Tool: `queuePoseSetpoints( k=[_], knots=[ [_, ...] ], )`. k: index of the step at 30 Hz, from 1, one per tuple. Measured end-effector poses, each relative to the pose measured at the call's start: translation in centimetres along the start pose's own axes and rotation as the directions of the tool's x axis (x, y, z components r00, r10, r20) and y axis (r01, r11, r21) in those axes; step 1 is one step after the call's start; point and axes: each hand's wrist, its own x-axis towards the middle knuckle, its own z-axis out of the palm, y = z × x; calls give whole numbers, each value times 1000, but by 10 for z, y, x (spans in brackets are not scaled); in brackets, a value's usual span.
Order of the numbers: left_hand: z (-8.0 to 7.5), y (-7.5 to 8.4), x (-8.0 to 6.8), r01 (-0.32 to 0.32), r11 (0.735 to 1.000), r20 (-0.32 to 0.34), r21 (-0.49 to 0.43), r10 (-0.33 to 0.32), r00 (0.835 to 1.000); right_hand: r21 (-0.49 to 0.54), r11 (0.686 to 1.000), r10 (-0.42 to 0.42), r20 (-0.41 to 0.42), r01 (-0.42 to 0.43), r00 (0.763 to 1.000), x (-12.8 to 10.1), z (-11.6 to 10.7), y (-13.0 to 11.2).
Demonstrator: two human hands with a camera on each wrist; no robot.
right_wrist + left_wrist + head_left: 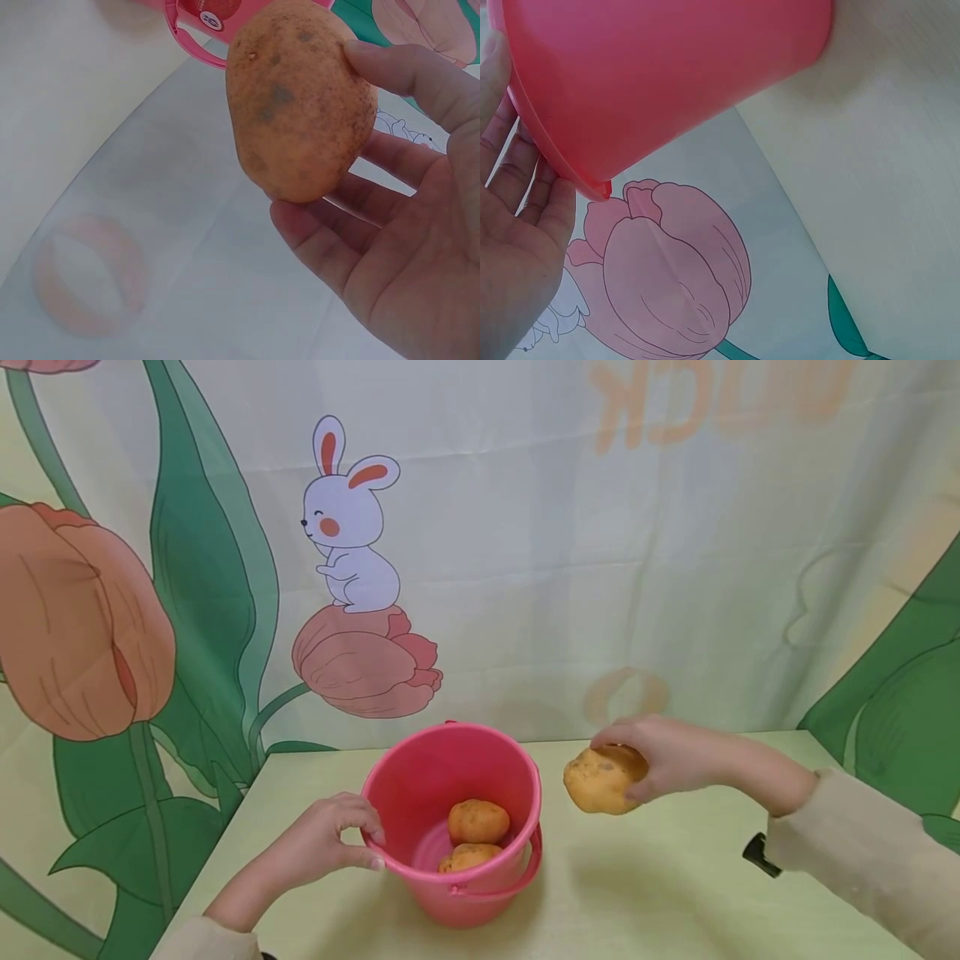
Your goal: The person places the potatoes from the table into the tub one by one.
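Observation:
A pink bucket (457, 893) stands on the table, its mouth tipped toward the head camera. Two potatoes (478, 822) lie at its bottom. My left hand (330, 837) pinches the bucket's left rim, thumb on one side and fingers on the other; the left wrist view shows the fingers along the rim (551, 154). To the right of the bucket, my right hand (663, 760) holds a potato (600, 781) above the table. In the right wrist view this potato (300, 105) has dark spots and sits between the thumb and fingers.
The pale yellow table (675, 877) ends at a hanging cloth backdrop (525, 568) printed with tulips and a rabbit. The bucket's pink handle (534, 864) hangs down on its right side. A black strap end (761, 854) sticks out by the right sleeve.

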Motion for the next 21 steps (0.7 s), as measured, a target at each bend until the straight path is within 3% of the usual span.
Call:
queuePoseSetpoints(
  k=[14,21],
  knots=[
    [1,-2,0,-24,1000,-17,-1,24,1000,-26,999,-20,-3,20,1000,12,-15,-12],
    [1,0,0,-1,1000,-11,12,1,1000,-40,999,-20,8,20,1000,15,-16,-15]
  ],
)
